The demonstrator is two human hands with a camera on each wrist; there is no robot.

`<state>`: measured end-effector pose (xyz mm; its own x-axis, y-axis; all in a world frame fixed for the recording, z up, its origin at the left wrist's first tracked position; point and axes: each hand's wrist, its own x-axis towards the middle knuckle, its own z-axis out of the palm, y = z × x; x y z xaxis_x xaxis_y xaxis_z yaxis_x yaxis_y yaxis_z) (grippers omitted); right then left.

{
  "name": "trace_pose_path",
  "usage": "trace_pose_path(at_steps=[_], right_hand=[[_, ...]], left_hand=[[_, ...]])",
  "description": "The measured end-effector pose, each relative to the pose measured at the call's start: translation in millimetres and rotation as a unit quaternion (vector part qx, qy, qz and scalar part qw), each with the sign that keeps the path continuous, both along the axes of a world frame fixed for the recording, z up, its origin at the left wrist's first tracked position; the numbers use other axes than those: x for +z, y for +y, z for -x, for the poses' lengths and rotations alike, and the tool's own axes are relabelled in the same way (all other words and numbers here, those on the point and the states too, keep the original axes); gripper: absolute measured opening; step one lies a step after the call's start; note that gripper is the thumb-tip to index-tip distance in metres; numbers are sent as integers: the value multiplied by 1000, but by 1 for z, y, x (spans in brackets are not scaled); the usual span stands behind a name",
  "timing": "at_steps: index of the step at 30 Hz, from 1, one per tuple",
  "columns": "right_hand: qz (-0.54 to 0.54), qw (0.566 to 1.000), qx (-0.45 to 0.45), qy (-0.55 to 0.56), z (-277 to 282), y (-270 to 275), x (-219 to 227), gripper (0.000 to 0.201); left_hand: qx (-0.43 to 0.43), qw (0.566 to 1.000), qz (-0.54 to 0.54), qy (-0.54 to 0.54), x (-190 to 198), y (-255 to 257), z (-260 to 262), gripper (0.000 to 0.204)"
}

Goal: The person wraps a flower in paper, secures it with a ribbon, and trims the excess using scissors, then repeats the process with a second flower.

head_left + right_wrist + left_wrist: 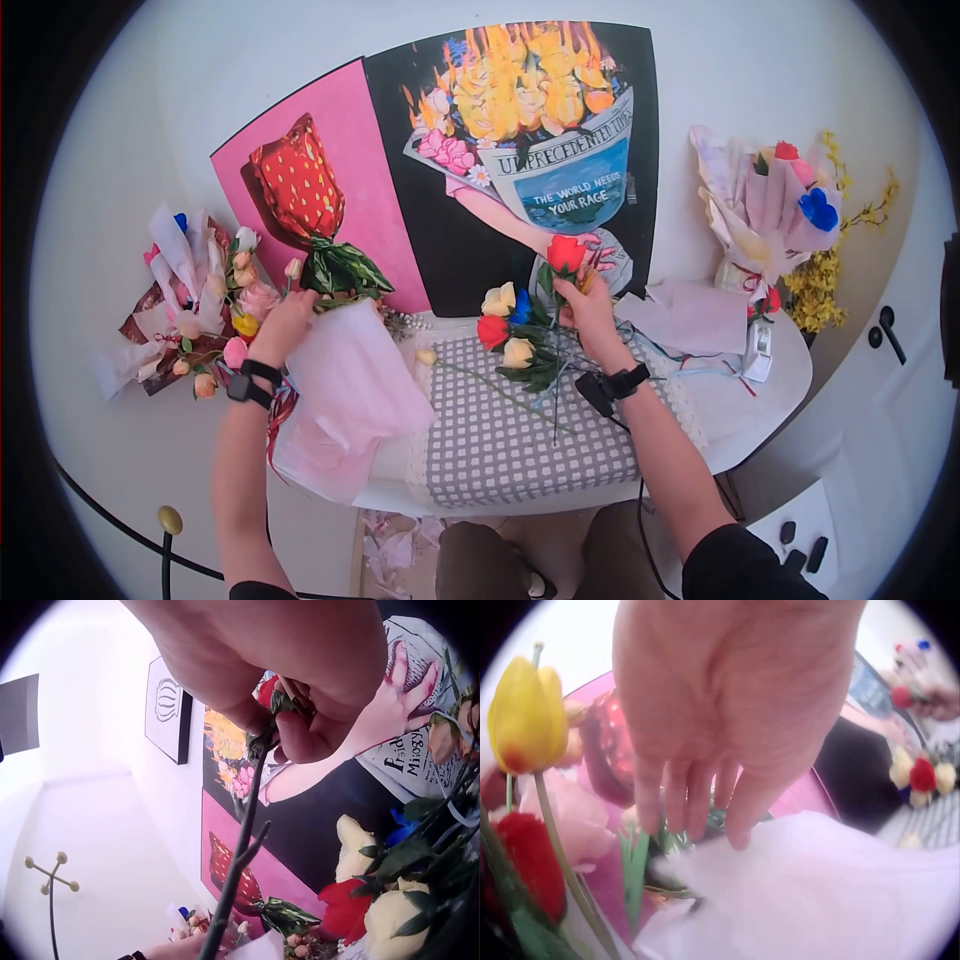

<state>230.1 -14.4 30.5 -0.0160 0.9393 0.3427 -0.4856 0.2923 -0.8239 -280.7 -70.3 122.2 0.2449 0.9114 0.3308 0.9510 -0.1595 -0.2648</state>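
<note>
My right hand [590, 315] pinches a red rose [566, 254] just under its bloom, and the stem [244, 840] slants down from the fingers in the right wrist view. Below and to its left lie cream roses [518, 352], another red rose [492, 332] and a blue flower [521, 307]. My left hand [286, 325] is at the table's left, beside pink wrapping paper [350, 385]. In the left wrist view, the left hand's [727, 697] fingers extend loosely downward by green stems and the paper's edge; whether they touch is unclear.
Bouquets stand at the left [185, 300] and right [770, 200]. Two pictures [395, 240] lean behind the table. A checked cloth [500, 450] covers the middle, with a single pale rose [427, 356] on it. More paper [690, 318] and a white object [757, 350] are at right.
</note>
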Motion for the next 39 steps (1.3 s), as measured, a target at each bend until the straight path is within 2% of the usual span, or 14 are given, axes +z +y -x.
trace_pose_path(at_steps=[2,6,8,11,16,18,20,22,23,25,27,31,36,39], right_hand=[[-12,1000,7,-3,0,0,4,24],[-28,997,-29,66,-2,-3,7,23],[-24,997,-42,63,-4,-3,11,23],[-121,950,-212,195,-8,8,15,22],[-158,934,-300,114,-20,-9,29,23],[-294,891,-345,29,-9,-3,26,24],[-272,905,-323,-49,-2,-18,22,24],[-189,974,-120,40,8,-19,19,25],[-141,983,-78,89,13,-26,24,24],[-140,987,-59,47,12,-30,24,24],[-115,992,-38,-26,15,-32,21,25],[-224,961,-54,-150,24,-15,-1,22],[-158,972,-62,-165,11,-8,0,36],[-108,953,-90,-270,5,-6,-4,36]], left_hand=[[-56,996,-55,34,-11,-11,-35,52],[-67,972,183,-131,-35,-63,-128,75],[-89,966,240,-40,-77,-73,-124,97],[-19,948,319,6,-97,-90,-117,105],[45,947,270,167,-54,-115,-130,108],[0,970,242,20,-26,-122,-151,107],[-47,976,206,-45,-5,-125,-191,96],[-235,946,115,-189,-2,-118,-223,80],[-237,946,114,-188,-5,-113,-241,80],[-197,877,185,-398,-21,-93,-278,62],[-226,737,167,-614,-68,-58,-306,53],[-144,665,229,-696,-102,-15,-327,42],[-39,711,261,-651,-121,-5,-306,34],[-81,744,230,-622,-117,-8,-308,29]])
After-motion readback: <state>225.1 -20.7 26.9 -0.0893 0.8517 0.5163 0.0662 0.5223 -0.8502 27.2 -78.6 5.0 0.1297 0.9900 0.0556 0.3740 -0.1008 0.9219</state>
